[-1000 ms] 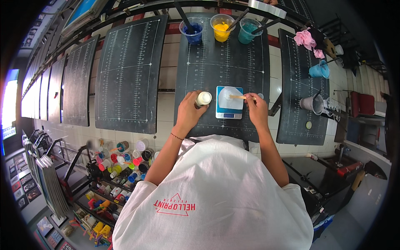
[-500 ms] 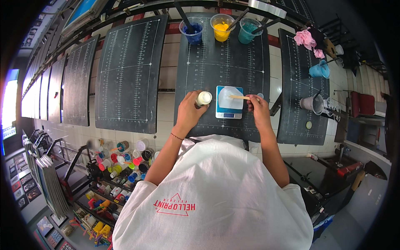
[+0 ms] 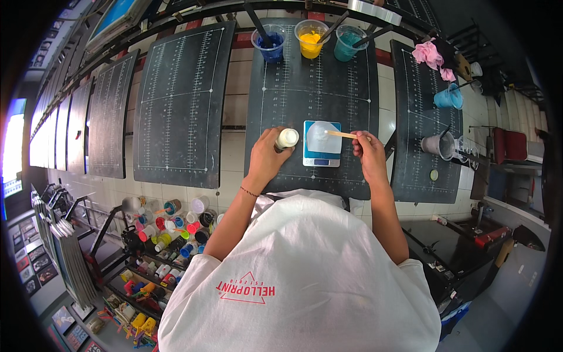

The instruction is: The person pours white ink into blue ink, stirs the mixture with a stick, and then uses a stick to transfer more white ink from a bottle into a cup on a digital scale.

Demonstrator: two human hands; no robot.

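My left hand (image 3: 270,156) is closed around a small pale bottle (image 3: 288,138) with a whitish top, held upright beside the scale. A kitchen scale (image 3: 321,162) with a blue platform and a small display sits on the dark board in front of me. On it lies a thin whitish sheet (image 3: 319,145) with a pale dab near its middle. My right hand (image 3: 370,155) pinches a flat wooden stick (image 3: 342,135), which points left over the sheet. Its tip is by the dab; whether it touches cannot be seen.
Clear cups of blue paint (image 3: 272,51), yellow paint (image 3: 309,45) and teal paint (image 3: 347,50), with dark spatulas, stand at the board's far end. A light blue cup (image 3: 448,97) and a grey bucket (image 3: 438,146) are to the right. Several paint containers (image 3: 199,205) sit lower left.
My right hand has moved slightly to the right, and the stick's tip has shifted right and a little farther away. My left hand and the bottle have stayed in place.
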